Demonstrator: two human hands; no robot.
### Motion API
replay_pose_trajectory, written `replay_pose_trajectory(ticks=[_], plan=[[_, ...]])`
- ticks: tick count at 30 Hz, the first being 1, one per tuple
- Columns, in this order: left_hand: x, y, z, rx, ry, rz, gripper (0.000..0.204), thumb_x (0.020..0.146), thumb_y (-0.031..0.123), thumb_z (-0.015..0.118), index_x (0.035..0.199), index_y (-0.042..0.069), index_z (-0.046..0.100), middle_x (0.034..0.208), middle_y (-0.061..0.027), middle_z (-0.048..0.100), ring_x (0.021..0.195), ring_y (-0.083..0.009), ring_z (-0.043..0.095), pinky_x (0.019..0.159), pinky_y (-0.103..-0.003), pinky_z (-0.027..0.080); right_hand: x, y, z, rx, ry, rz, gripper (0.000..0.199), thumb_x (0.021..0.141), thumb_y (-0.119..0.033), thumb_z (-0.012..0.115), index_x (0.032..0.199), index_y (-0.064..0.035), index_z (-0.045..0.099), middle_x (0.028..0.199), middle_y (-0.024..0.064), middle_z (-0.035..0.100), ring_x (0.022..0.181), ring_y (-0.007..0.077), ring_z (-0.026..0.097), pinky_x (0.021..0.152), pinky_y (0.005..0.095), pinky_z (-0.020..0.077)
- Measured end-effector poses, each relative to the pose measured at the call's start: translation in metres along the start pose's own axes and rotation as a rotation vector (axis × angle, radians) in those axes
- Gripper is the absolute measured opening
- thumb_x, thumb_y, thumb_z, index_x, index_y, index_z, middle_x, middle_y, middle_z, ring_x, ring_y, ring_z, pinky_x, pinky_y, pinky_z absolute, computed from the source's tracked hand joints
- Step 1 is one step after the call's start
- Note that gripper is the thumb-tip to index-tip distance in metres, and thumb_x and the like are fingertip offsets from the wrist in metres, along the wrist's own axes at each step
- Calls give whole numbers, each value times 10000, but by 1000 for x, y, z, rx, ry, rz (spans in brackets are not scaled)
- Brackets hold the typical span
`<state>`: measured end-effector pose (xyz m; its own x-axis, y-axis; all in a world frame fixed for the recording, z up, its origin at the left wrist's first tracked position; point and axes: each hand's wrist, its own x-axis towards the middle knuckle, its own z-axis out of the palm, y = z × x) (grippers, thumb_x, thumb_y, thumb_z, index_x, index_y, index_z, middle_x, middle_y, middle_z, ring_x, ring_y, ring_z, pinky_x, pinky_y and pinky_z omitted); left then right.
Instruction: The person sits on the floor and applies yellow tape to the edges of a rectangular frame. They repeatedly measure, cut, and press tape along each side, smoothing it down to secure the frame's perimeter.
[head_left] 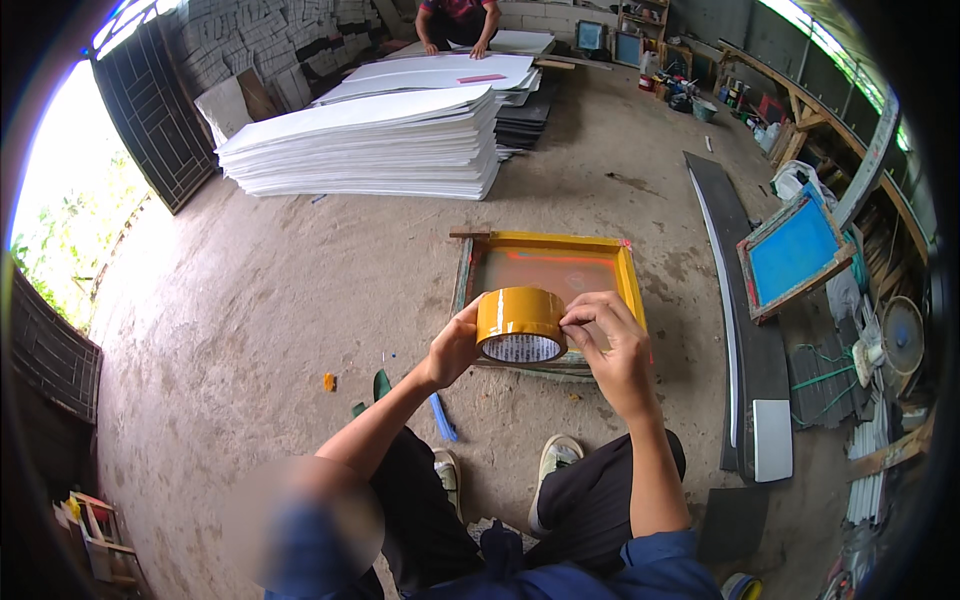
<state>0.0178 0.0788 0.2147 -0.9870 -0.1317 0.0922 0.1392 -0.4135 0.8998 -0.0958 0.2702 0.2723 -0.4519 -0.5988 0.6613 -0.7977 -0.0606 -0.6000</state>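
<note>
A wide roll of yellow-brown packing tape (pixel 520 308) is held up in front of me, its open core tilted toward me. My left hand (pixel 456 346) grips its left side, the fingers partly hidden behind it. At the roll's right edge, the fingers of my right hand (pixel 612 345) are pinched together against the tape; whether a loose end is between them is too small to make out. Beneath my hands lies a screen printing frame (pixel 628 285) on the floor, with yellow tape along its top and right sides.
Stacked white sheets (pixel 360 150) stand ahead, where another person's hands (pixel 478 48) rest on a further pile. A blue screen frame (pixel 795 252) leans at right, near a long dark board (pixel 735 330) and a fan (pixel 901 335). A blue strip (pixel 443 418) lies by my left foot.
</note>
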Motion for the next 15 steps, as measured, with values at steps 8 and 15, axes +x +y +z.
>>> replay_pose_trajectory(ticks=[8, 15], plan=[[13, -9, -19, 302, 26, 171, 483, 824, 236, 414, 1242, -5, 420, 1132, -55, 520, 1021, -116, 487, 840, -264, 398, -1, 9, 10, -111, 11, -13, 71, 871, 34, 526, 918, -2, 487, 952, 117, 530, 879, 293, 581, 689, 400, 465], [10, 5, -9, 866, 64, 175, 333, 890, 236, 569, 1064, -16, 439, 845, -101, 598, 749, -153, 570, 689, -302, 458, -9, 33, -1, 106, -126, 329, 35, 949, -37, 458, 941, -9, 477, 943, 98, 582, 889, 172, 602, 805, 304, 485]])
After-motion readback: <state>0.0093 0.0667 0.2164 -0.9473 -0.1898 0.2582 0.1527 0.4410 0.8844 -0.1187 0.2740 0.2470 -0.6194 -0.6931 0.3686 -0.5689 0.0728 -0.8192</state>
